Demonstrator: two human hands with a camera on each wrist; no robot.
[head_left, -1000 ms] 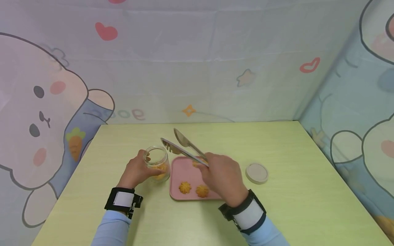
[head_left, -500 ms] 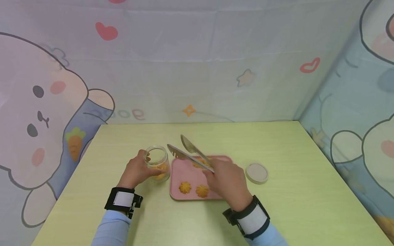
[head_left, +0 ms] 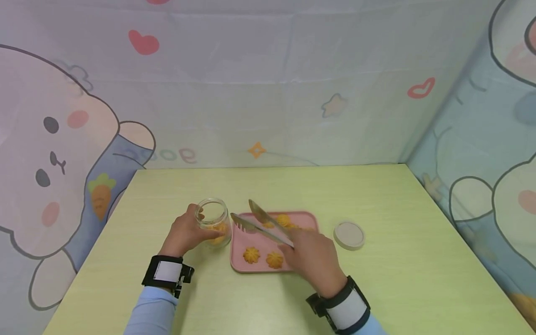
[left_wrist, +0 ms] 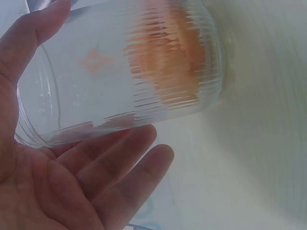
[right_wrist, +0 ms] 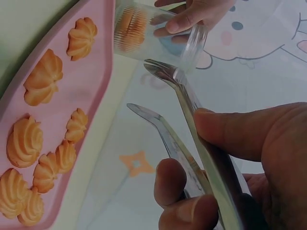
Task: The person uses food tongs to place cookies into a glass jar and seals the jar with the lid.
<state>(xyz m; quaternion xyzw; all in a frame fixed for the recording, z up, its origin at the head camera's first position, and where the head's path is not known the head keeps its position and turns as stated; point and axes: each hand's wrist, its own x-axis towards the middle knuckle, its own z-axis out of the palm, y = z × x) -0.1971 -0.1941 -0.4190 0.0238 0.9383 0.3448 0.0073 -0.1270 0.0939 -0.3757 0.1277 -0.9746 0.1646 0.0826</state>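
My left hand [head_left: 186, 232] grips a clear glass jar [left_wrist: 96, 96] standing on the table, left of a pink tray [head_left: 261, 243]. Golden piped cookies [left_wrist: 168, 62] lie at the jar's bottom, and its mouth is uncovered. In my right hand [head_left: 316, 256] is a pair of metal tongs [right_wrist: 205, 141], gripped between thumb and fingers. The tips of the tongs are apart with nothing between them, over the tray's left part and near the jar. Several cookies [right_wrist: 43, 79] sit on the tray, with two [head_left: 251, 255] along its front side; my right hand hides some in the head view.
A round pale lid [head_left: 349, 235] lies on the table to the right of the tray. The light yellow-green table [head_left: 418, 260] reaches back to a printed cloth backdrop [head_left: 268, 93], with another cloth side at the right.
My right hand has moved right and toward me, lowering the spread tongs from beyond the jar to over the tray. More of the back cookies show. My left hand and the jar have stayed still.
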